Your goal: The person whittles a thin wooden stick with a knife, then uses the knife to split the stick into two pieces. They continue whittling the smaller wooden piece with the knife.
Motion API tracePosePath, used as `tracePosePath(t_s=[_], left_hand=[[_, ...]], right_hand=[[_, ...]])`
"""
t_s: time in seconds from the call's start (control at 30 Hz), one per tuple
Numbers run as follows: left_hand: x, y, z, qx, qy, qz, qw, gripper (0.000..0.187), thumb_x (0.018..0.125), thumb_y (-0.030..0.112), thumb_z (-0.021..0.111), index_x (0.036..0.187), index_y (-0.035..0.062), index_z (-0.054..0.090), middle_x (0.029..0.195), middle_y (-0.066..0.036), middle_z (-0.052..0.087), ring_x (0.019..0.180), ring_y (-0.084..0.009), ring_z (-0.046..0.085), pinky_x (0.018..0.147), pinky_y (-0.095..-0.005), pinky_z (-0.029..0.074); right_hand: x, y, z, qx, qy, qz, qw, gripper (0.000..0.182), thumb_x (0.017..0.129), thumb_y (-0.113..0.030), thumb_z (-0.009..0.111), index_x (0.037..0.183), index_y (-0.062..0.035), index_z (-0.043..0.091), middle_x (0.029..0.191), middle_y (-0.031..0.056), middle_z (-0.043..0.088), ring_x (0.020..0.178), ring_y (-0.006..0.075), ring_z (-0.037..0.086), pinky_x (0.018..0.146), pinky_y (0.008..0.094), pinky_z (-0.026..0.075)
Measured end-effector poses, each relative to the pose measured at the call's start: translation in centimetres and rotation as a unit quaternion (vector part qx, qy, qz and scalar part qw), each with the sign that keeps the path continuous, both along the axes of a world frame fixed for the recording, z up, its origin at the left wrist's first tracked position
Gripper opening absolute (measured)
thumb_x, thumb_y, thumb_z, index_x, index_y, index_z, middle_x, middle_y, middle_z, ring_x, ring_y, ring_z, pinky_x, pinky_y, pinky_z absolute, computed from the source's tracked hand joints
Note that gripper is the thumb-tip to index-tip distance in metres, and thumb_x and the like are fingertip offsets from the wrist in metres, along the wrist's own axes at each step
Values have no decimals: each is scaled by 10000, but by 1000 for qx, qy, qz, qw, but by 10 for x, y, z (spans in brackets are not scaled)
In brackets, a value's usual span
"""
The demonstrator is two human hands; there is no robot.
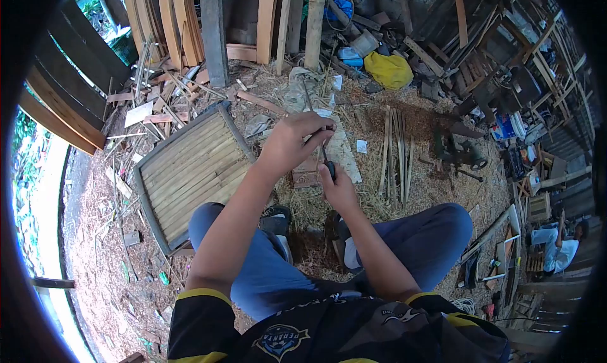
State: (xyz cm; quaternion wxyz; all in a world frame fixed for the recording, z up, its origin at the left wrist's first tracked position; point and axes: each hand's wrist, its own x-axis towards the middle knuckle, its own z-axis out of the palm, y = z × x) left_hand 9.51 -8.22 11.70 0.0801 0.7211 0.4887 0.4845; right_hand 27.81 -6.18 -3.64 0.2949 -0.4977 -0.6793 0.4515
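Note:
My left hand (294, 137) is closed around a thin dark stick (307, 95), whose far end points away from me. Just below and to the right, my right hand (340, 189) grips the black handle of a small tool (331, 168). The tool's narrow shaft or blade points up towards the left fingers; its exact kind is too small to tell. Under both hands lies a pale, worn wooden board (346, 157) on the floor. Left of my forearm rests a slatted bamboo panel (193, 173) with a dark frame.
Several thin strips (395, 157) lie to the right among shavings. A yellow sack (387, 70) and scrap wood are at the back. Planks (180, 25) lean at the upper left. A machine with a wheel (458, 151) stands right. Another person (559, 249) sits at the far right.

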Motion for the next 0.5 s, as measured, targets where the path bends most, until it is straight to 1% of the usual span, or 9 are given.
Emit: tracePosePath(t_s=[0.03,0.13,0.23,0.27,0.33,0.43,0.5], left_hand=[[0,-1,0,0,5,-4,1000,184,866,88,763,1034,19,733,964,-149,730,876,-331,713,786,-392,558],[5,-2,0,0,-2,-22,1000,173,871,87,760,1027,19,732,940,-140,720,865,-330,709,787,-392,557],[13,-2,-1,16,0,-21,1000,164,874,68,754,1027,13,730,924,-130,710,840,-316,707,770,-383,561],[14,-1,-1,24,4,-16,1000,162,875,59,752,1028,9,730,920,-127,707,831,-310,707,761,-378,563],[16,0,-4,32,-19,-9,999,163,874,37,752,1031,1,728,929,-126,709,828,-280,714,743,-357,571],[16,-3,3,47,-48,-1,998,172,872,13,752,1041,-8,727,939,-125,711,834,-238,723,734,-325,583],[16,-10,14,49,-63,-2,997,183,872,6,753,1053,-9,728,951,-125,714,845,-219,727,741,-309,589]], right_hand=[[0,-3,-4,-21,21,2,1000,491,1017,-417,568,1114,63,603,760,250,663,751,467,673,655,501,504],[0,-14,-3,45,2,-42,998,465,1025,-418,561,1105,36,619,736,231,654,728,452,670,648,499,498],[1,-19,8,54,36,-50,997,448,1018,-421,576,1107,12,642,756,238,660,732,452,669,658,499,501],[2,-18,8,69,14,-50,996,441,1013,-421,583,1107,5,649,773,244,666,744,455,672,665,501,505],[4,-13,11,98,-31,-51,993,429,1005,-421,596,1106,-10,663,808,256,680,769,463,678,680,504,514],[4,-14,28,102,-37,-81,991,437,993,-423,608,1117,-8,666,856,275,690,813,479,679,703,512,522],[5,-15,41,91,-20,-74,993,449,990,-433,608,1136,-13,666,869,280,692,836,486,678,711,515,524]])
